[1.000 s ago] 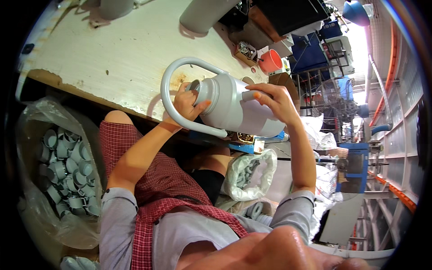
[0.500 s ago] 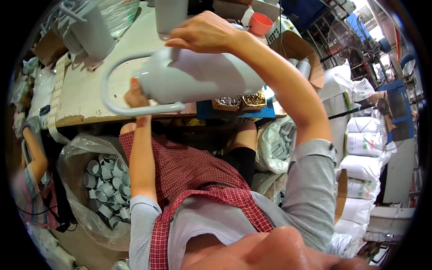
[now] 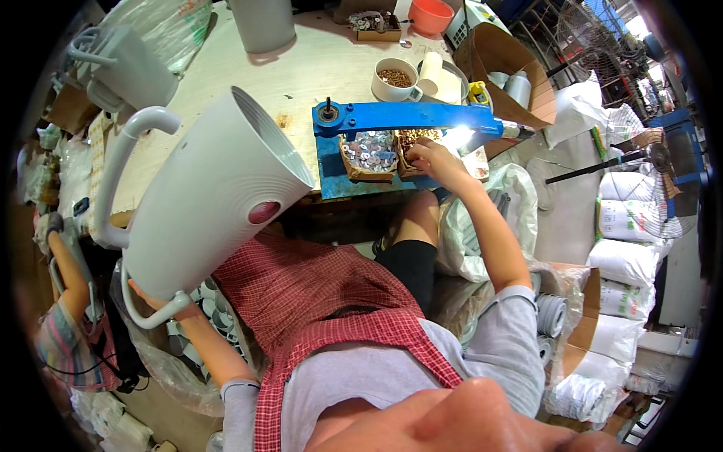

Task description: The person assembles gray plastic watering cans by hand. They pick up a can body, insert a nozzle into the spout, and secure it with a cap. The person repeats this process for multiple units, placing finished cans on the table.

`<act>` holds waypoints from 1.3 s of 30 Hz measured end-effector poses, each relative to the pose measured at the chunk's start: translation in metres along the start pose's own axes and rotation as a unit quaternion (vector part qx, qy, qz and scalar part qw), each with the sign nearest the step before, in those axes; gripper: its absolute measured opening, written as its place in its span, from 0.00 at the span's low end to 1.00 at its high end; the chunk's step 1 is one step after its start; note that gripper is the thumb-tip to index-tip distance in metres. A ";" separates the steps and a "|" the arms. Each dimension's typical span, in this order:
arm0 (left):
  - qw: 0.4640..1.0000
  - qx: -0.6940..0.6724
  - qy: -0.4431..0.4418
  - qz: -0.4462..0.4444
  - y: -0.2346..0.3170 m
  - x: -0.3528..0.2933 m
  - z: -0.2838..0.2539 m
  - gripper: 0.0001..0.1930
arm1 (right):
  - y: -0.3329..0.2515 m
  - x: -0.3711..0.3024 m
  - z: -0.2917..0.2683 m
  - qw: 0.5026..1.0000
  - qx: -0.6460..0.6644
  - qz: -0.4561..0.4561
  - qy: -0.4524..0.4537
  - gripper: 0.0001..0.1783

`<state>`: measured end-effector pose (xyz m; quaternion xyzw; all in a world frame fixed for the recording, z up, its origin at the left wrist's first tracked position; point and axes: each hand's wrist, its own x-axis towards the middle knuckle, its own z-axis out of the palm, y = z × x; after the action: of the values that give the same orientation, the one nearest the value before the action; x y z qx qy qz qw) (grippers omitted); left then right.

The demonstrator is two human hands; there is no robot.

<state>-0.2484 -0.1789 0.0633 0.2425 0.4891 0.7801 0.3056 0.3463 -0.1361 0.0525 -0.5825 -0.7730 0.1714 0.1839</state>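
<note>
My left hand (image 3: 151,295) supports the lower end of a big grey plastic can (image 3: 215,196), its fingers mostly hidden behind it. The can is tilted, its ridged open mouth up and to the right. A curved tube handle (image 3: 113,177) stands off its left side, and an oval hole in the wall shows red cloth through it. My right hand (image 3: 437,162) dips its bent fingertips into a small box of brass-coloured pieces (image 3: 414,143); what they pinch is hidden. Beside it sits a box of silvery washers (image 3: 370,154). Above both boxes runs a blue metal arm (image 3: 407,117) with a dark pin.
A white cup of small brown pieces (image 3: 395,79) and an orange bowl (image 3: 431,15) stand farther back. More grey cans (image 3: 135,71) are at the far left. Bags of grey parts (image 3: 486,218) flank my legs. At the right is a fan (image 3: 659,162).
The can has swung down and left, from lying across the table edge to a tilted pose by my left arm. My right hand has left it and come down to the brass-coloured pieces.
</note>
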 end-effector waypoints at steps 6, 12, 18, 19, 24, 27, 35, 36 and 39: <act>0.996 -0.054 -0.063 -0.031 -0.006 -0.027 0.032 0.26 | -0.008 0.008 -0.005 0.995 -0.100 -0.019 -0.016 0.08; 0.996 -0.030 0.025 -0.079 -0.012 -0.028 0.038 0.29 | -0.038 -0.006 -0.008 0.982 0.043 -0.014 0.183 0.09; 0.995 0.052 0.050 -0.065 -0.019 -0.016 0.030 0.31 | -0.135 0.083 -0.058 0.966 0.158 -0.110 0.175 0.07; 0.996 0.034 0.035 -0.075 -0.021 -0.017 0.029 0.31 | -0.139 0.098 -0.060 0.963 0.179 -0.122 0.159 0.07; 0.995 -0.023 -0.017 -0.092 -0.016 -0.022 0.038 0.31 | -0.146 0.134 -0.052 0.978 0.185 -0.081 0.054 0.07; 0.996 0.041 0.015 -0.074 -0.029 -0.012 0.028 0.32 | -0.150 0.140 -0.058 0.987 0.137 -0.084 0.019 0.09; 0.993 0.009 0.014 -0.115 -0.028 -0.019 0.030 0.33 | -0.141 0.138 -0.052 0.973 0.223 -0.053 0.010 0.11; 0.993 -0.002 0.007 -0.116 -0.031 -0.017 0.027 0.33 | -0.138 0.135 -0.050 0.968 0.246 -0.050 0.014 0.11; 0.993 -0.003 0.006 -0.117 -0.031 -0.019 0.029 0.33 | -0.137 0.137 -0.052 0.979 0.177 -0.095 0.033 0.11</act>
<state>-0.2078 -0.1642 0.0449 0.1783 0.5136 0.7419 0.3924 0.2223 -0.0374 0.1754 -0.4696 -0.7758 0.2683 0.3250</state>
